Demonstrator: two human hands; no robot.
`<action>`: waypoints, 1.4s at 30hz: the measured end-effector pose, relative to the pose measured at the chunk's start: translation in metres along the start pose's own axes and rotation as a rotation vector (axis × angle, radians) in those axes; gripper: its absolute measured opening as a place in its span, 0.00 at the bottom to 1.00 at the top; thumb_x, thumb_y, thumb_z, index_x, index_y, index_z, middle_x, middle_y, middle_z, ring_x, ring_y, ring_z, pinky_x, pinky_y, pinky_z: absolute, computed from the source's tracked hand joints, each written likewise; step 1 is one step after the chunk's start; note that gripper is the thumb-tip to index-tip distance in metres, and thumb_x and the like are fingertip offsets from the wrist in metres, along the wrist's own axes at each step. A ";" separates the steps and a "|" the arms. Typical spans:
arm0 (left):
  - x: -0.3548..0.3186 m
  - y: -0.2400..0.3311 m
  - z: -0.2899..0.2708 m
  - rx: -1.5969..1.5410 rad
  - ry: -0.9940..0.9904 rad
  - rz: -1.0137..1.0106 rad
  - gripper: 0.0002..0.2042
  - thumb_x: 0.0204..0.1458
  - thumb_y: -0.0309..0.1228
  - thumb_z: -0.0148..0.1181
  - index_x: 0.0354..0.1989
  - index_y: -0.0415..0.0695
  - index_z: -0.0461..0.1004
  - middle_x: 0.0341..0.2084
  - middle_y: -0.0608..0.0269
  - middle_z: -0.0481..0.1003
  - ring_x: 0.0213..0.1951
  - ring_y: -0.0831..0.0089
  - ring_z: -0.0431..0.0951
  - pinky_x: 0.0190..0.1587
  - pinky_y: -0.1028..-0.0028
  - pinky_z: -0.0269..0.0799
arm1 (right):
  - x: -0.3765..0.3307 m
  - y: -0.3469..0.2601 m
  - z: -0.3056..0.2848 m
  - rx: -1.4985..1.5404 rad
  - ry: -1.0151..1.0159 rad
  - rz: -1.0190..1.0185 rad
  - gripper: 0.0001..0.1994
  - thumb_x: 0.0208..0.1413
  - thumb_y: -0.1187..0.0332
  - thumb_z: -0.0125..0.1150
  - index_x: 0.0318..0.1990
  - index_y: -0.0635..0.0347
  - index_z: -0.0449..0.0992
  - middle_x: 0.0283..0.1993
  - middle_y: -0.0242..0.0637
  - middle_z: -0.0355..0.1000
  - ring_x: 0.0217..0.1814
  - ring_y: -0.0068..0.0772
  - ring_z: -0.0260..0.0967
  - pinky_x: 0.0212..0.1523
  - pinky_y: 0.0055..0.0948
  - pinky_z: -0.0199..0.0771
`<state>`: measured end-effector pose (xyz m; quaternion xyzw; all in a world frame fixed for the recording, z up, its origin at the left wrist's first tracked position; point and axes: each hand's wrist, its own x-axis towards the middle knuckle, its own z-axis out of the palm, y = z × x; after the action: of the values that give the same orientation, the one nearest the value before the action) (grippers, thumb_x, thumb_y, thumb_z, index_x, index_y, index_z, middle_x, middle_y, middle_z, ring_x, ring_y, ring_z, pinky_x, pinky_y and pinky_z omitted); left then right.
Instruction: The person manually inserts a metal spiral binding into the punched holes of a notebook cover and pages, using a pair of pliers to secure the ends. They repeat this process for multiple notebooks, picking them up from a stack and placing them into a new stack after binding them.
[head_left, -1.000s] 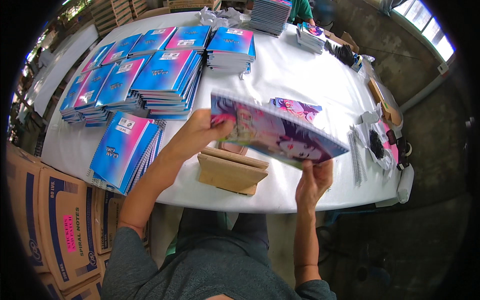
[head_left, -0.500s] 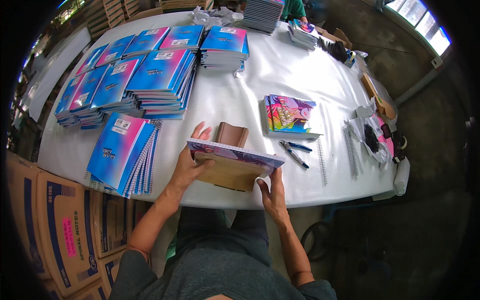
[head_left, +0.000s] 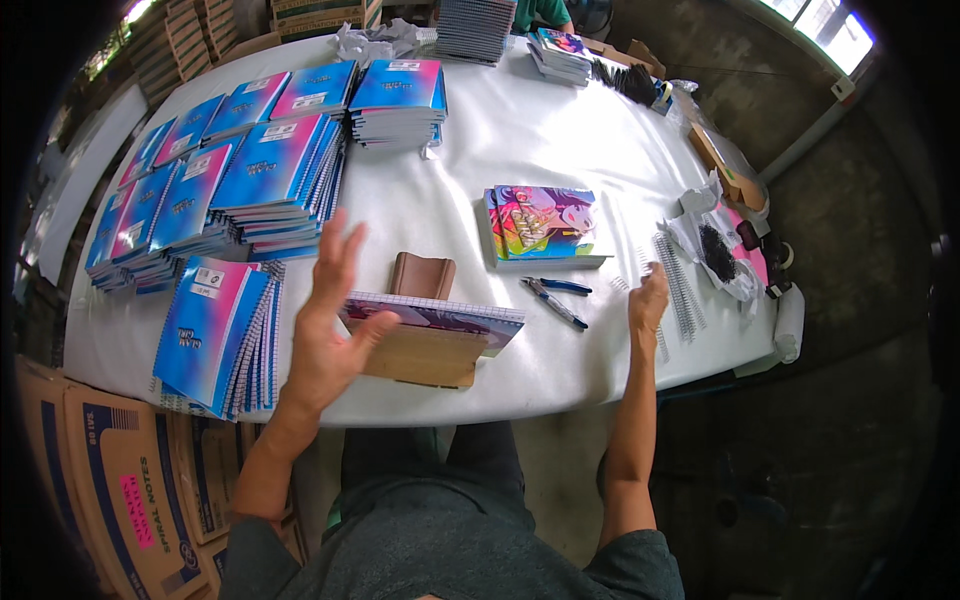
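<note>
A notebook block (head_left: 430, 310) with a purple patterned cover and a punched top edge leans on a tan wooden stand (head_left: 420, 365) at the table's front. Beside its left end, my left hand (head_left: 325, 330) is raised with fingers spread, holding nothing. A brown block (head_left: 422, 276) with a hollowed top lies just behind the notebook block. Out to the right, my right hand (head_left: 648, 298) has its fingers closed on a thin spiral wire (head_left: 663, 347), partly hidden by the hand. Several more spiral wires (head_left: 682, 290) lie right beside it.
Blue-handled pliers (head_left: 556, 300) lie before a stack of colourful notebooks (head_left: 545, 225). Stacks of blue-pink spiral notebooks (head_left: 270, 165) fill the left side, one nearer stack (head_left: 212, 330) close to my left arm. Crumpled paper (head_left: 715, 240) lies at right; cartons (head_left: 110, 470) stand below left.
Both hands have come off the notebook block, which stays on the stand. My right hand has moved right to the spiral wires; my left has lifted and opened. The view has shifted.
</note>
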<state>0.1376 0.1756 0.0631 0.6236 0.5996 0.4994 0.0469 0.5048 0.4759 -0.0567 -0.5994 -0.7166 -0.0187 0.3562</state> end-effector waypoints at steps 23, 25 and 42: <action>0.021 0.034 0.083 0.472 -0.312 0.229 0.25 0.52 0.38 0.63 0.61 0.53 0.71 0.58 0.66 0.73 0.58 0.56 0.72 0.63 0.49 0.60 | -0.054 -0.173 -0.115 0.873 -0.791 -0.430 0.11 0.54 0.81 0.61 0.46 0.64 0.74 0.30 0.39 0.72 0.30 0.34 0.70 0.35 0.32 0.70; 0.021 0.035 0.084 0.475 -0.306 0.230 0.25 0.52 0.39 0.62 0.61 0.52 0.70 0.57 0.66 0.73 0.58 0.56 0.72 0.62 0.49 0.62 | -0.055 -0.174 -0.120 0.726 -0.779 -0.482 0.09 0.54 0.79 0.62 0.42 0.64 0.72 0.31 0.41 0.73 0.31 0.39 0.72 0.35 0.35 0.71; 0.012 0.050 0.095 0.583 -0.322 0.356 0.29 0.57 0.52 0.52 0.57 0.41 0.71 0.55 0.56 0.74 0.50 0.52 0.78 0.44 0.64 0.79 | -0.004 -0.207 0.005 0.590 -0.899 -0.905 0.12 0.52 0.71 0.67 0.44 0.61 0.76 0.60 0.49 0.67 0.58 0.49 0.68 0.54 0.40 0.73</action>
<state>0.2343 0.2227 0.0561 0.7757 0.5839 0.2035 -0.1264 0.3219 0.4169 0.0202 -0.0702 -0.9486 0.2798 0.1302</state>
